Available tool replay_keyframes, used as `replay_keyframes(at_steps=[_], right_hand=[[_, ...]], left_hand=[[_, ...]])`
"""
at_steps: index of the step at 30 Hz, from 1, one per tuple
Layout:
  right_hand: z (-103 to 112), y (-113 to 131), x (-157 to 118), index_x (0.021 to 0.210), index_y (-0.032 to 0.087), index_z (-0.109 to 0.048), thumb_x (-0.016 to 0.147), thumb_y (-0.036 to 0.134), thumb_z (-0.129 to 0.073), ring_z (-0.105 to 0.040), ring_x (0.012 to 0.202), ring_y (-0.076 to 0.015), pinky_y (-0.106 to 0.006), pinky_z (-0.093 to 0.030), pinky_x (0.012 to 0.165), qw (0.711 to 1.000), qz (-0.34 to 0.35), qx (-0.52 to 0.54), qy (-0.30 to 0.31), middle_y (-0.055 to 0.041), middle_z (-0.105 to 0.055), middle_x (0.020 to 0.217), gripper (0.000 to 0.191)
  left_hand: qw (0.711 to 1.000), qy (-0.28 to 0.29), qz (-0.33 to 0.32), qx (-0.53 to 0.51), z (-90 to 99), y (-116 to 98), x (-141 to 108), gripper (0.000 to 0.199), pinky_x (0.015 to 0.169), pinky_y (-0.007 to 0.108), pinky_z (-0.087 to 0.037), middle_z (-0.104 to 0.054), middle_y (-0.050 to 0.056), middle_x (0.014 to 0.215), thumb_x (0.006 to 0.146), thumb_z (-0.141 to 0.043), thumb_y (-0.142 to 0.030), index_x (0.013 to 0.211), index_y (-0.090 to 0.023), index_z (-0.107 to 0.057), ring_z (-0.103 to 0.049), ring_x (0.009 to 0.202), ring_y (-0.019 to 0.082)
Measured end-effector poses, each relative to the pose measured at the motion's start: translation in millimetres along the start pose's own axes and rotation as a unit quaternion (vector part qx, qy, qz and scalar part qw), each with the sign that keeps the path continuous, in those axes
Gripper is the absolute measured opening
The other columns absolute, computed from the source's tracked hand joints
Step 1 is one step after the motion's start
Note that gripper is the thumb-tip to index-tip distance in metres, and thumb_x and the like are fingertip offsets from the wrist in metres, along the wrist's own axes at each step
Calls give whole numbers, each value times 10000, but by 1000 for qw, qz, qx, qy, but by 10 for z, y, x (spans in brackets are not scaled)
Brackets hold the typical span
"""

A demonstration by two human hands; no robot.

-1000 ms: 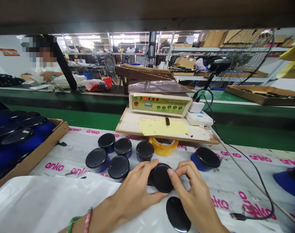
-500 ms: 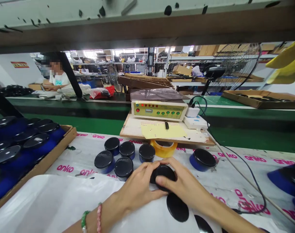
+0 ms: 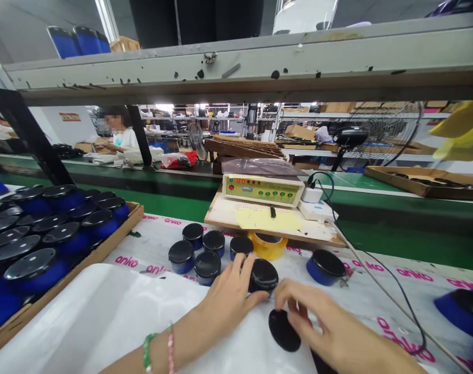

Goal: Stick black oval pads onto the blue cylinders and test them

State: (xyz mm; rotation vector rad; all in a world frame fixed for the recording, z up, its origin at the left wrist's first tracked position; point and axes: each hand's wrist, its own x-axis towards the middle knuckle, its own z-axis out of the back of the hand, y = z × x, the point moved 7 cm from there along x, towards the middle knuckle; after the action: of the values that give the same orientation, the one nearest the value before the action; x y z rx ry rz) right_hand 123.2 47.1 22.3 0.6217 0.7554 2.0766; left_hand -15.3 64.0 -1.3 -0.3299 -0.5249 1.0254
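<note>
My left hand [image 3: 230,291] is beside a blue round container with a glossy black top [image 3: 264,274]. Its fingers stretch along the container's left side, and the thumb lies apart at the front edge; I see no firm grip. My right hand [image 3: 318,322] bends its fingers down onto a black round disc [image 3: 284,332] on the white sheet [image 3: 143,311]. Thumb and fingertips come together at the disc's upper edge and hide part of it. Similar black-topped containers [image 3: 207,266] stand in a group left of my hands, and one container [image 3: 325,267] stands to the right.
A cardboard tray [image 3: 115,236] full of blue containers is on the left. Behind my hands are a yellow tape roll [image 3: 269,246] and a control box [image 3: 263,191] on a board. Cables [image 3: 392,291] run down the right. A shelf [image 3: 236,70] crosses overhead. A person [image 3: 123,137] sits beyond.
My right hand has let go of the container and moved down right onto the black disc. My left hand's fingers have loosened from around the container, which now stands on the table. The view has tilted up.
</note>
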Motion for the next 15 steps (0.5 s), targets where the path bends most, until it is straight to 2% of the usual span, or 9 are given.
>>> replay_keyframes(at_steps=[2,3,6,8,10,15], right_hand=[[-120,58,-110,950,288,-571,776,62,-449,-597,850,-185,-297,-471,752,995,4,-29,94,8,-627,949,310],[-164,71,-128,967,294,-568,748,33,-449,-598,892,-188,-304,-469,783,992,3,-43,121,11,-624,987,361],[-278,109,-76,984,282,-560,669,-17,-462,-600,912,-195,-307,-464,794,978,21,-83,191,16,-612,1012,445],[-310,131,-12,1025,272,-554,641,-25,-469,-602,917,-194,-298,-457,800,971,33,-97,216,11,-608,1025,493],[-321,136,29,1036,264,-564,629,-15,-481,-604,920,-205,-294,-450,794,965,34,-118,233,-3,-606,1032,499],[-351,138,45,948,256,-587,560,51,-548,-594,784,-227,-283,-417,648,950,30,-172,259,-8,-575,956,441]], left_hand=[[997,8,-2,72,-22,-38,-116,400,760,464,-525,-551,163,1162,866,-541,-211,1247,-148,-437,-580,1032,345],[995,12,-18,99,-55,-55,-177,317,714,451,-531,-577,144,1078,859,-529,-187,1169,-148,-478,-602,949,330],[986,-16,-105,125,-149,-94,-335,126,657,404,-514,-594,80,880,848,-500,-151,973,-171,-493,-590,767,262],[979,-67,-146,125,-154,-86,-397,106,652,383,-492,-585,66,847,849,-464,-125,943,-175,-461,-560,744,240],[977,-91,-153,119,-146,-55,-414,123,652,373,-473,-583,63,863,847,-452,-115,953,-176,-442,-538,747,229],[983,-62,-135,107,-119,-51,-377,121,692,375,-460,-588,58,904,867,-451,-125,973,-182,-445,-527,792,224]])
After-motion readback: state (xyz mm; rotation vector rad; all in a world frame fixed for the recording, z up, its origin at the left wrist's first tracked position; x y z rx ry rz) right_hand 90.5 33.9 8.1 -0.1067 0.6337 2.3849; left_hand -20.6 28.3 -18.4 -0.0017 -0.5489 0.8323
